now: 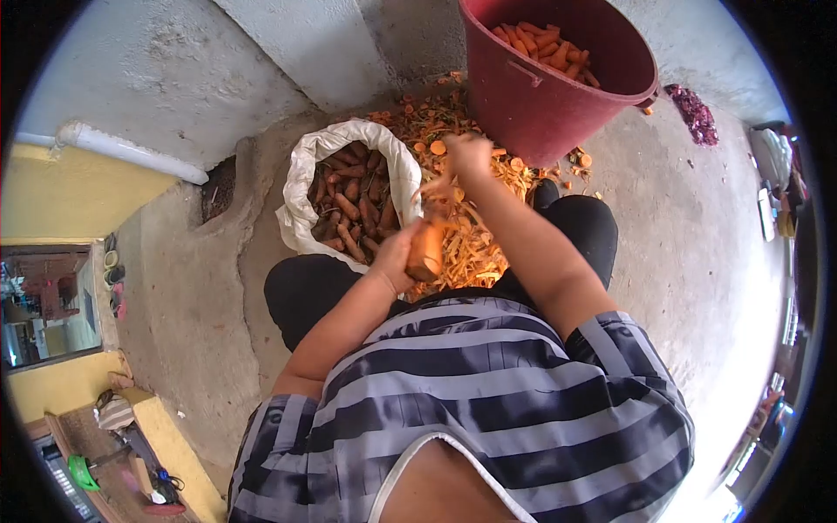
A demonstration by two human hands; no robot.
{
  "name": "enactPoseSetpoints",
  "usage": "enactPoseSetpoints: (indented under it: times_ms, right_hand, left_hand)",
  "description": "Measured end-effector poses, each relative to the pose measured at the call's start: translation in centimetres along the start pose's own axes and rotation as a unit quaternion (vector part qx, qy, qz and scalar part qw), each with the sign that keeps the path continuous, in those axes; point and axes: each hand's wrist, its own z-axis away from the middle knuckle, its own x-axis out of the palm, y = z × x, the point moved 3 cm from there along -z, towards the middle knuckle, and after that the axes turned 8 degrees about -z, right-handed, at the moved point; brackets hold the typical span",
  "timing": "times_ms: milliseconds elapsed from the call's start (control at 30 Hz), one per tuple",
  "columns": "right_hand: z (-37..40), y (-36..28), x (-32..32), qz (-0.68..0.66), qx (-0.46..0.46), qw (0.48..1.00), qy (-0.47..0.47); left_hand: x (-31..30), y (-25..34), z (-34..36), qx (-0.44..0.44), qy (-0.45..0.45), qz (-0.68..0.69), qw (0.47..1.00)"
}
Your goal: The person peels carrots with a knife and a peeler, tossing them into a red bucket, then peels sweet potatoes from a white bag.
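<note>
My left hand point(397, 260) is closed around a thick, partly peeled carrot point(425, 253), held low between my knees. Farther forward, my right hand point(471, 157) is raised over the peelings, blurred by motion. Its fingers look curled, but what they hold cannot be made out. Orange carrot peelings point(475, 253) and cut carrot ends point(438, 147) cover the floor beneath both hands. Beside my left hand stands a white woven sack point(301, 187) with its rim rolled down. Unpeeled, brownish carrots point(349, 205) fill it.
A tall red bucket point(532, 109) holding peeled carrots point(558, 52) stands at the front right, by the wall. Dark purple scraps point(693, 115) lie on the concrete floor to its right. A white pipe point(131, 150) runs along the left wall. My knees flank the pile.
</note>
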Motion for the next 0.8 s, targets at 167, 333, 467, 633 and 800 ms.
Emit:
enactPoseSetpoints:
  times_ms: [167,333,467,633,800]
  right_hand:
    - [-0.8,-1.4,-1.5,-0.178,0.068,0.981,0.024]
    - [3.9,-4.0,-1.2,-0.228,-0.009,0.971,-0.067]
    - [4.3,-5.0,-1.7,-0.145,-0.095,0.984,-0.041]
    - [1.7,-3.8,-3.4,-0.179,-0.08,0.98,0.044]
    - [6.7,-3.0,-0.9,-0.144,0.078,0.983,-0.076]
  left_hand:
    - [0.6,0.9,0.8,-0.025,-0.021,0.044,0.998]
    - [-1.0,0.6,-0.2,0.011,-0.045,0.051,0.998]
    - [-0.4,0.8,0.3,0.004,-0.057,0.068,0.996]
    - [-2.0,0.9,-0.2,0.0,-0.081,0.093,0.992]
    - [-2.3,1.3,-0.5,-0.007,-0.077,0.095,0.993]
